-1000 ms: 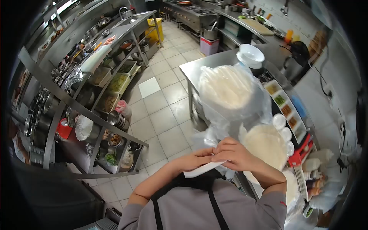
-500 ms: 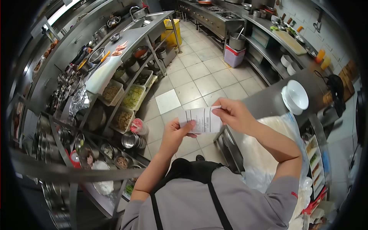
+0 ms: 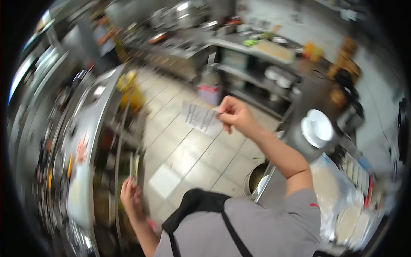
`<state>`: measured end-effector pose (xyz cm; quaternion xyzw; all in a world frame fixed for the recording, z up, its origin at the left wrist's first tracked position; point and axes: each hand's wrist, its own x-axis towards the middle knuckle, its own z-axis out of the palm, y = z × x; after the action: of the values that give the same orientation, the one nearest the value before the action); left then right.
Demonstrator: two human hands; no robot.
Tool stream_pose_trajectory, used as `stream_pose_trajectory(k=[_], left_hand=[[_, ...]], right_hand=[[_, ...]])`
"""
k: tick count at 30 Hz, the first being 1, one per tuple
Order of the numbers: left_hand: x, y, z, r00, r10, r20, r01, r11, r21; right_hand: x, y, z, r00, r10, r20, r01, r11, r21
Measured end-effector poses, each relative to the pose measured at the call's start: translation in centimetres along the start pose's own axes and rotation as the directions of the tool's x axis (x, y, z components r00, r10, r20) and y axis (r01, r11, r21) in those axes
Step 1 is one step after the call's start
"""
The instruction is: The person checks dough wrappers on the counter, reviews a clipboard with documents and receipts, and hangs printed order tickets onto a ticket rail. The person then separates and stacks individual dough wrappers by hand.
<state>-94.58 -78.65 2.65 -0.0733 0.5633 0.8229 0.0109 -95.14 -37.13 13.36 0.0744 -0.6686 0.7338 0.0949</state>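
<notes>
A printed paper slip (image 3: 199,118) hangs from my right hand (image 3: 234,115), pinched between thumb and fingers at its right edge. The print on it is too smeared to read. Low on the left, my left hand (image 3: 132,195) is off the slip, beside the shelves under the steel counter (image 3: 96,124). Motion blurs its fingers, and I cannot make out whether anything is in them. A pale narrow shape (image 3: 135,167) shows just above those fingertips.
White bowls (image 3: 317,128) stand on the right counter. A pot (image 3: 256,177) is low beside it. At the back are a stove (image 3: 171,55) and a lidded bucket (image 3: 209,92). Another person (image 3: 105,40) stands far left. A yellow bin (image 3: 130,92) stands by the left counter's end.
My left hand has let go of the slip and moved down and left. The right hand keeps the slip, now slightly higher and further left. The view has swung to the right.
</notes>
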Motion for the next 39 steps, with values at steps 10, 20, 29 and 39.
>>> stream_pose_trajectory(k=[10,20,29,39], left_hand=[[22.2,-3.5,16.4,0.817,-0.077,0.572,0.019,0.994,0.106],[26.0,-7.1,35.0,0.481,-0.226,0.847,-0.19,0.916,0.352],[30.3,-9.5,50.7,0.433,-0.171,0.885,-0.178,0.946,0.27],[30.2,-15.8,65.1,-0.113,-0.342,0.933,-0.07,0.939,0.336]], right_hand=[[5.9,-5.4,-16.6,0.561,-0.311,-0.767,0.246,0.947,-0.205],[7.8,-26.0,-39.7,-0.304,-0.793,-0.529,0.261,0.464,-0.846],[11.1,-36.6,-51.7,-0.538,-0.762,-0.359,0.33,0.202,-0.922],[9.5,-29.9,-49.1,-0.356,-0.865,-0.354,0.223,0.289,-0.931]])
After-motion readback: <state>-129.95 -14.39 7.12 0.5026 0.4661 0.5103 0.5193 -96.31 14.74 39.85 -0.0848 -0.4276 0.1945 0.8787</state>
